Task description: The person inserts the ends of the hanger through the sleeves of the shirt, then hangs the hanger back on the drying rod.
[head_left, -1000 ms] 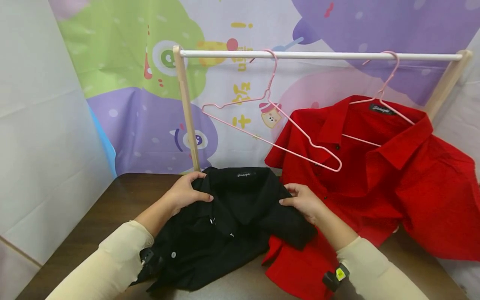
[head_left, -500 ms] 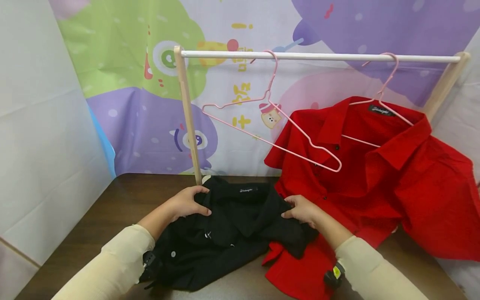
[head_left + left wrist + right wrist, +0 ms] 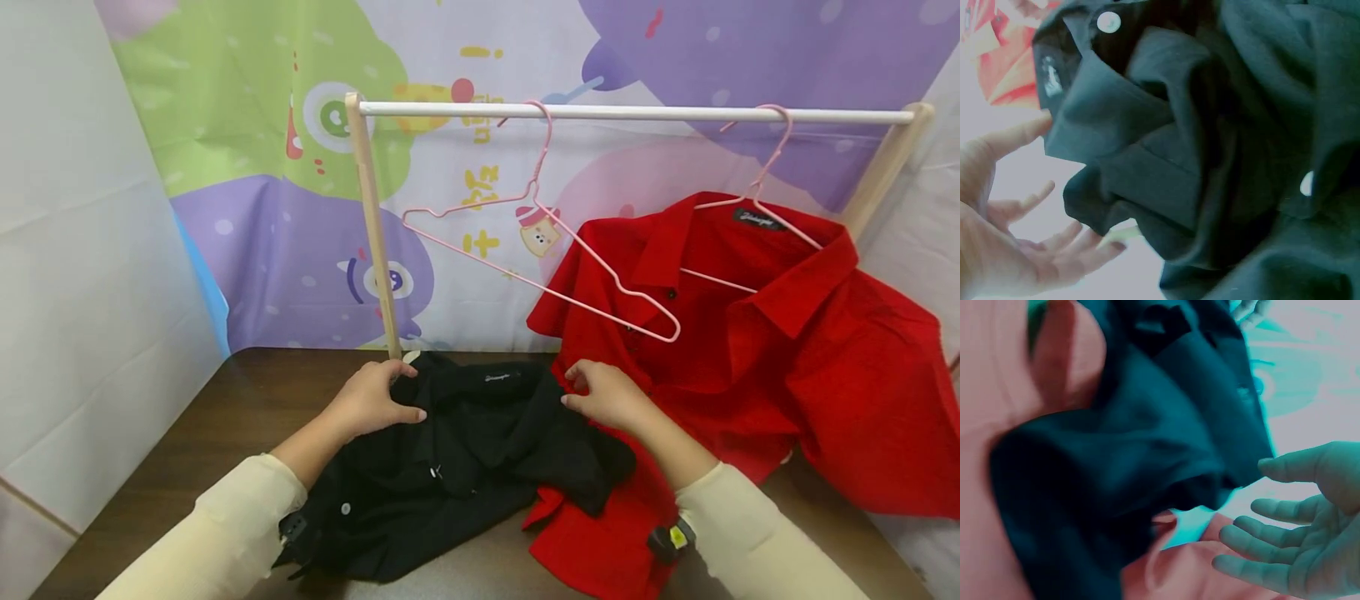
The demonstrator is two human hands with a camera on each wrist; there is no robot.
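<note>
A black shirt (image 3: pixel 450 483) with white buttons lies rumpled on the table, its collar and label toward the rack. My left hand (image 3: pixel 371 402) is at the left side of its collar. In the left wrist view the fingers of that hand (image 3: pixel 1016 219) are spread and hold nothing, the tip of one at the cloth's edge. By the right side of the collar is my right hand (image 3: pixel 609 398). The right wrist view has its fingers (image 3: pixel 1266 575) parted and loosely straight, the thumb close to the fabric's edge; whether it touches is unclear.
A pink hanger (image 3: pixel 540 287) hangs bare from the white rail (image 3: pixel 660 111) of a wooden-ended rack above the black shirt. A red shirt (image 3: pixel 870 350) hangs on another pink hanger (image 3: pixel 772 158) at right, its lower part spread on the brown table (image 3: pixel 217 417).
Both hands lowered the black shirt's collar toward the table, then let go of it. They have since risen slightly, and the collar stays down.
</note>
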